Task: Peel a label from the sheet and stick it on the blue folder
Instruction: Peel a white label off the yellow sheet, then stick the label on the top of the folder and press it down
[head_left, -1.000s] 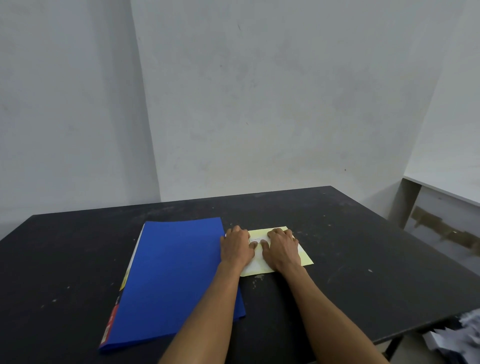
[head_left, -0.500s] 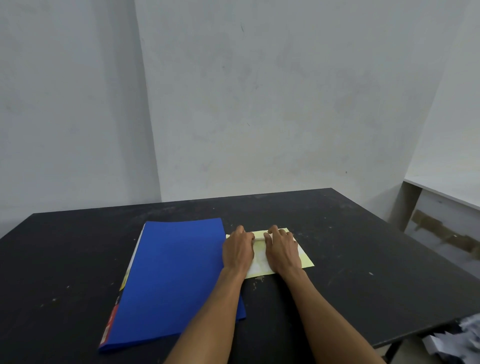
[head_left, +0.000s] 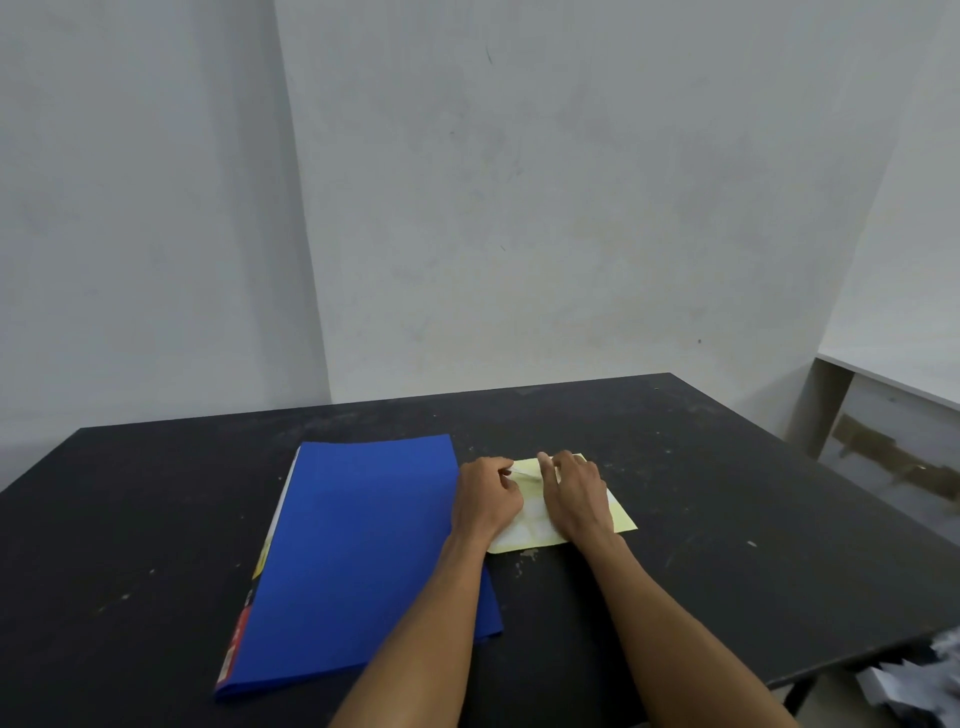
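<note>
The blue folder (head_left: 363, 551) lies flat on the black table (head_left: 727, 519), left of centre. Just to its right lies the pale yellow label sheet (head_left: 530, 525). My left hand (head_left: 485, 499) rests on the sheet's left part, its thumb and forefinger pinched on a thin white label (head_left: 524, 473) that lifts off the sheet's far edge. Lying flat on the sheet's right part, my right hand (head_left: 574, 493) has its fingers spread and pressing down. Both hands cover much of the sheet.
Papers with yellow and red print (head_left: 244, 623) stick out under the folder's left edge. A white shelf unit (head_left: 893, 415) stands at the right past the table. Crumpled white paper (head_left: 914, 680) lies on the floor at the lower right. Grey walls stand close behind.
My left hand's fingers have curled from flat into a pinch and lifted a label's edge from the sheet. My right hand has slid slightly farther up the sheet.
</note>
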